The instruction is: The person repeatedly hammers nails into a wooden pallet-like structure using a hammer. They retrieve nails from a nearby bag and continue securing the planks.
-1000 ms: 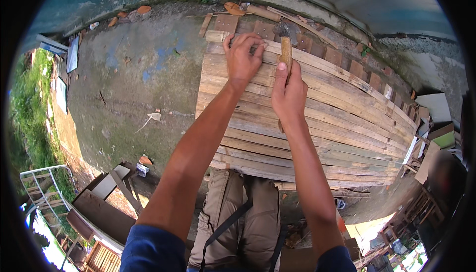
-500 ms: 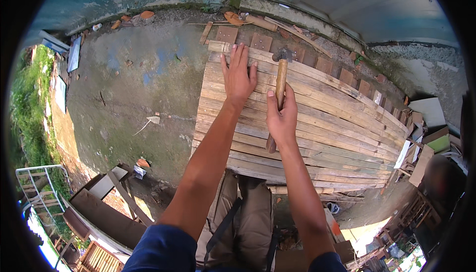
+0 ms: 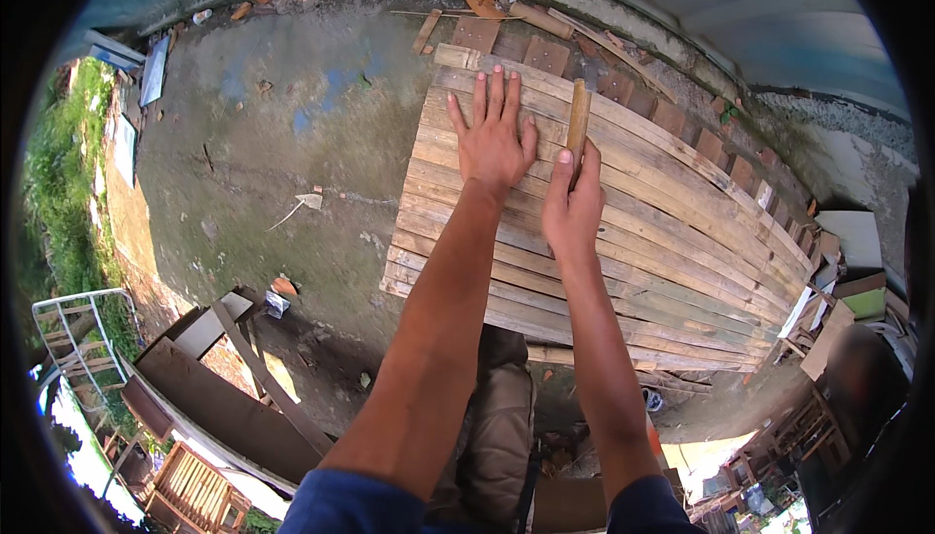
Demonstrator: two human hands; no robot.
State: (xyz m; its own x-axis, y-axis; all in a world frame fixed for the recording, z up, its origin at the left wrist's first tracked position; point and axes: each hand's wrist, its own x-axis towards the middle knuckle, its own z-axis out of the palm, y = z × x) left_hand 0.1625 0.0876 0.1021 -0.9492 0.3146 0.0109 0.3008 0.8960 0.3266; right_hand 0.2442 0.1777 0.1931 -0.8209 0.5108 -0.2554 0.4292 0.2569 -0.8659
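Note:
A bamboo slat panel (image 3: 682, 232) lies in front of me, its long strips side by side, broad at the left and narrowing to the right. My left hand (image 3: 494, 149) is open, with fingers spread flat on the far strips near the panel's left end. To its right, my right hand (image 3: 575, 205) is wrapped around the wooden handle of a hammer (image 3: 579, 117), held over the slats. The handle points up and away from me. Its metal head cannot be made out now; the lower end of the handle is mostly behind my hand.
Brown wooden blocks (image 3: 668, 118) line the panel's far edge, beside a concrete ledge and wall. Scrap boards (image 3: 845, 235) are piled at the right. At lower left stand a wooden frame (image 3: 219, 398), a metal rack (image 3: 83, 339) and a slatted bamboo piece (image 3: 195, 488).
My right hand has tilted the hammer so its head no longer shows. My left hand has slid slightly nearer along the slats, fingers wider apart. The whole view has shifted a little.

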